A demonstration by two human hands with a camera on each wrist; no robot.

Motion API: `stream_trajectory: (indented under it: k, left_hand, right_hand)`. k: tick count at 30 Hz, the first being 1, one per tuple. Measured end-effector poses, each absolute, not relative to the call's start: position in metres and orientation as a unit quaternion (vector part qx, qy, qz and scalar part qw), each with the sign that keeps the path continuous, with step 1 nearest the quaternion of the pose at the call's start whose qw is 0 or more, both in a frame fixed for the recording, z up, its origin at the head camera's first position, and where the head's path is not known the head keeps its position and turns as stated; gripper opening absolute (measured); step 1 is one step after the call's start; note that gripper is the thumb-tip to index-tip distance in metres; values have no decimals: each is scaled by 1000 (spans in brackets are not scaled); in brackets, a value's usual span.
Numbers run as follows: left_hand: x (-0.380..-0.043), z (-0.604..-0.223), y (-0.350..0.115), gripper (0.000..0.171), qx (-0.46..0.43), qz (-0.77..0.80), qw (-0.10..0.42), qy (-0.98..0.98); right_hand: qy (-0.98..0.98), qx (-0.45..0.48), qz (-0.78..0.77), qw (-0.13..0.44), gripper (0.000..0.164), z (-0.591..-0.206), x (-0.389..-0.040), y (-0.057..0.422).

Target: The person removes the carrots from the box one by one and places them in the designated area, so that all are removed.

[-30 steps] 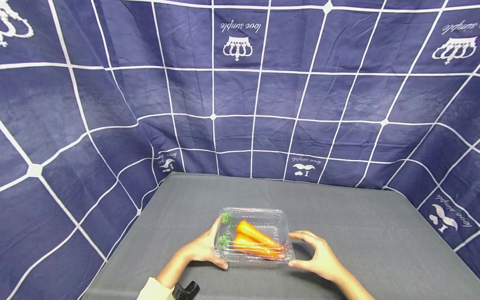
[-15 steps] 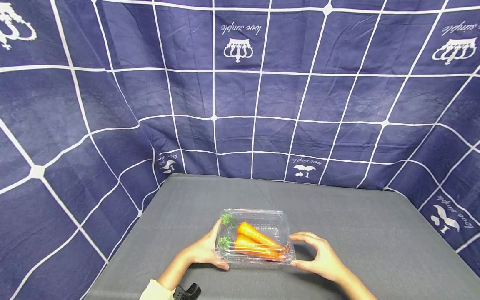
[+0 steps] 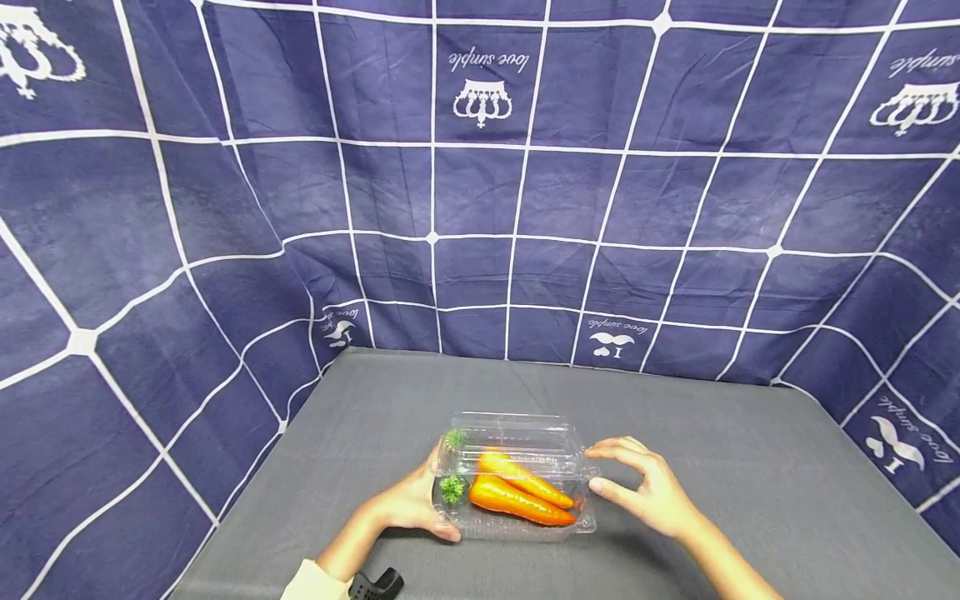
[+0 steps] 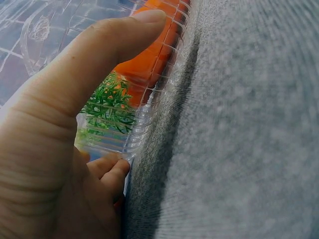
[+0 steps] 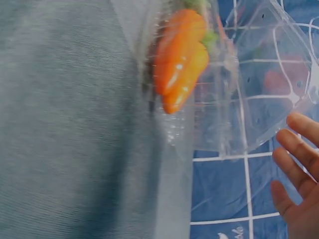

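Observation:
Two orange carrots (image 3: 517, 500) with green leafy tops (image 3: 452, 488) lie inside a clear plastic clamshell container (image 3: 525, 529) on the grey surface. Its hinged lid (image 3: 517, 461) is partly raised, front edge up. My left hand (image 3: 412, 500) grips the container's left end, thumb along the front and fingers around the back; in the left wrist view the thumb (image 4: 114, 42) crosses the clear wall. My right hand (image 3: 645, 487) is at the lid's right end, thumb and fingertips by its edge. In the right wrist view its fingers (image 5: 294, 147) look spread and fairly straight, beside the lid.
A grey cloth-covered table (image 3: 712, 442) surrounds the container. Blue cloth with white grid lines (image 3: 480, 192) hangs behind and at both sides. A black strap (image 3: 375, 583) is on the left wrist, below a cream sleeve (image 3: 315, 582).
The container's lid has tilted up at its front edge, uncovering the carrots from the front. My right hand has moved slightly up and to the right with it. The left hand stays on the container.

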State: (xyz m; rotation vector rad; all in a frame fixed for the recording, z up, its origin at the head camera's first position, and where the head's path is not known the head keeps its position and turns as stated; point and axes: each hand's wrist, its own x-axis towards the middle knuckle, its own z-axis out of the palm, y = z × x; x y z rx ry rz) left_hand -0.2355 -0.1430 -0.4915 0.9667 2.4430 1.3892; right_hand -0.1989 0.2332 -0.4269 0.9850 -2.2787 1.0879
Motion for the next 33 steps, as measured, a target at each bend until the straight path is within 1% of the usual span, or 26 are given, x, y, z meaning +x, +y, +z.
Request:
stream_trajectory:
  k: [6, 9, 12, 16, 21, 28, 30, 33]
  left_hand:
    - [-232, -491, -144, 137, 293, 436, 87, 847]
    - [-232, -490, -143, 139, 292, 444, 95, 842]
    - [-232, -490, -143, 138, 291, 444, 95, 842]
    - [-232, -490, -143, 139, 284, 437, 93, 848]
    - [-231, -489, -142, 139, 284, 431, 91, 852]
    - [-230, -487, -142, 138, 289, 434, 93, 848]
    - [-230, -487, -142, 138, 291, 436, 94, 847]
    - [-231, -487, -143, 137, 295, 438, 98, 843]
  right_hand:
    - [-824, 320, 399, 244, 28, -413, -208, 227]
    - [-828, 294, 400, 260, 23, -404, -214, 220]
    - [-830, 270, 408, 269, 15, -385, -213, 210]
    - [-834, 219, 435, 261, 8, -360, -211, 197]
    - [-836, 151, 473, 232, 16, -352, -218, 189]
    - [-833, 95, 498, 221, 31, -380, -263, 199]
    - [-835, 90, 498, 215, 33, -381, -268, 197]
    - [-841, 90, 492, 206, 31, -385, -275, 196]
